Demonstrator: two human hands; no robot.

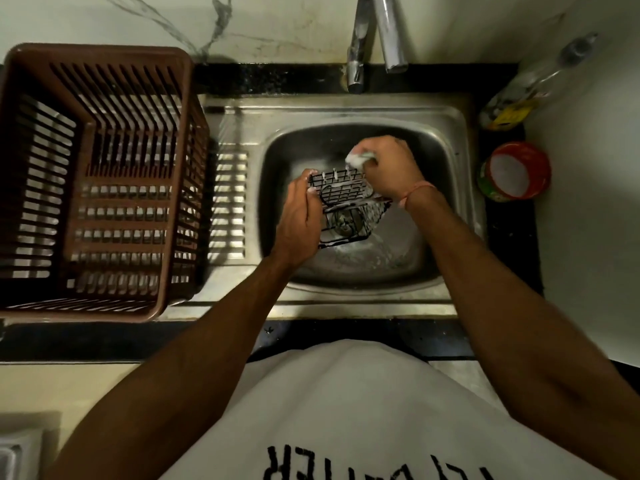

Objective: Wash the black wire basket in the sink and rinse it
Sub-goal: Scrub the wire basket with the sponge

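1. My left hand (299, 216) grips the black wire basket (346, 206) by its left side, holding it above the sink (446, 147) basin.
2. My right hand (388, 168) pinches a soapy scrubber (358, 159) against the basket's far rim.
3. A brown plastic crate (100, 181) stands left of the sink; a red tub (516, 171) sits right.

The stainless steel sink (446, 133) sits at centre in the dark stone counter (346, 334). The black wire basket (343, 202) hangs over its bowl, left hand (299, 220) at nine o'clock, right hand (391, 168) at one o'clock. The brown slatted plastic crate (97, 181) stands at the sink's nine o'clock, the chrome tap (360, 53) at twelve, the round red tub (516, 171) at three.
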